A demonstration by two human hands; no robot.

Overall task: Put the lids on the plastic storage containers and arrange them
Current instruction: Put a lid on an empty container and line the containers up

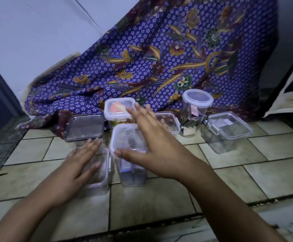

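- Seven clear plastic containers stand on the tiled floor [159,198] in front of a purple patterned cloth [159,58]; from the look of them every one carries a lid, though motion blur keeps me from telling which clips are latched.
- The right hand [152,142] lies spread, fingers apart, over the lid of the tall front container [130,165] near the middle of the group, the thumb at the lid's near edge; it looks like pressing down rather than gripping.
- The left hand [82,161], also open and flat, covers the low front container [98,173] at 9 o'clock from the tall one, the two boxes just beside each other.
- Behind them, at 11 o'clock, sits a dark-lidded box [84,127]; at 12 o'clock a white-lidded box [119,109] with something orange inside; at 1 o'clock a small box [170,122], partly hidden by the right hand.
- Further round toward 2 o'clock stand a round jar [197,103] with its lid on and, well apart at 3 o'clock, a wide box [228,131] whose side flap appears to stick out unclipped.
- My judgement: lidding is nearly finished, with the two front lids being seated and some clips perhaps left to snap.
- The arranging seems largely left: the group is loose and uneven, the wide box standing off on its own.
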